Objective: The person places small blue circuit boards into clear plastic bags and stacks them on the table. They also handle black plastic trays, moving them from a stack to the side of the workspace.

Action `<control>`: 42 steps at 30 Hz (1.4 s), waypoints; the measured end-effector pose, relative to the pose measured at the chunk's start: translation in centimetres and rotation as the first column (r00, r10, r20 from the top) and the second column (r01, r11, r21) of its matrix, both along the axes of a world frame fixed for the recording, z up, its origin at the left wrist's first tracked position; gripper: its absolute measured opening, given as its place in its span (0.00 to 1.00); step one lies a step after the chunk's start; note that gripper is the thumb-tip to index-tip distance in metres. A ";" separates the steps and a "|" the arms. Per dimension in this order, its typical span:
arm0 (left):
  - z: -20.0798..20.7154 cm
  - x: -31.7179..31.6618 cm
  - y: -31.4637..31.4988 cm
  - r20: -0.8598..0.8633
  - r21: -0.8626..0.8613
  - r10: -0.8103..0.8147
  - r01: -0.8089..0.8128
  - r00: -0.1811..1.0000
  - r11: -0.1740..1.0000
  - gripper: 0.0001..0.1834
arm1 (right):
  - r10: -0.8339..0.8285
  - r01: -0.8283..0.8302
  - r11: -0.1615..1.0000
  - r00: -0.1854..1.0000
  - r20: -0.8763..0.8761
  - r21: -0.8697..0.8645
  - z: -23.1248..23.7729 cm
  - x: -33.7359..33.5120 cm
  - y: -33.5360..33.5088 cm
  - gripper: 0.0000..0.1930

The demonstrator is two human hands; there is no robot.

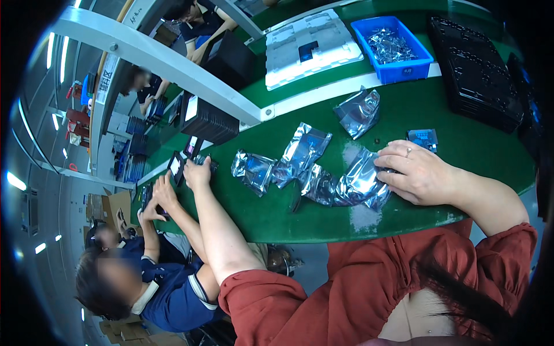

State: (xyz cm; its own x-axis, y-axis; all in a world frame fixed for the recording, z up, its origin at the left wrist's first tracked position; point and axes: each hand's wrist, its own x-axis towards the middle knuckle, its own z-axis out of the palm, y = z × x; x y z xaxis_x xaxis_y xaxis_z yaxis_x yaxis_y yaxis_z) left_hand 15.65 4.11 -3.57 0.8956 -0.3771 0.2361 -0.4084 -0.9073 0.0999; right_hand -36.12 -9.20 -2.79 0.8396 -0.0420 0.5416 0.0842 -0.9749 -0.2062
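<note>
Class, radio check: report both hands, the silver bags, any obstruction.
Right hand on silver bag. Left hand stretched left, near co-worker's hand. Other silver bags between.

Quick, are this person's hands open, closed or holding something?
Left hand: fingers bent at a small dark item; grip can't be told.
Right hand: fingers curled over a silver bag; grip can't be told.

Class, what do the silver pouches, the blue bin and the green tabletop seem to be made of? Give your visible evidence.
Silver pouches: probably thin metallised plastic film, shiny; sharp creases catch highlights.
Blue bin: likely moulded plastic, smooth; even colour and rounded corners suggest it.
Green tabletop: perhaps a rubber mat or coating, mostly matt; uniform colour with pale patches, but the look leaves it open.
</note>
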 end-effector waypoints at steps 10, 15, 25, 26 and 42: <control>0.0 -4.8 1.7 -0.070 0.129 -0.135 0.143 0.988 0.981 0.45 | -0.004 0.005 1.000 0.998 -0.062 0.016 -0.3 -0.6 -0.6 0.09; 0.2 -8.5 2.9 0.038 0.063 -0.171 0.168 0.985 0.984 0.31 | 0.035 -0.034 0.999 0.998 -0.045 0.023 -0.7 -0.3 -0.5 0.08; -0.2 -12.2 0.7 -0.064 -0.401 -0.284 0.235 0.957 0.885 0.20 | 0.006 -0.005 0.997 1.000 -0.015 0.074 -0.2 -1.3 -0.9 0.08; 0.3 -12.8 0.6 -0.074 -0.510 -0.312 0.233 0.947 0.828 0.18 | 0.001 0.000 0.996 1.000 -0.013 0.088 -0.1 -1.4 -0.9 0.09; 5.4 -35.1 -7.2 0.060 -0.997 -0.982 -0.033 0.181 -0.067 0.25 | -0.306 -0.089 0.549 0.904 0.299 0.831 3.0 0.8 0.2 0.10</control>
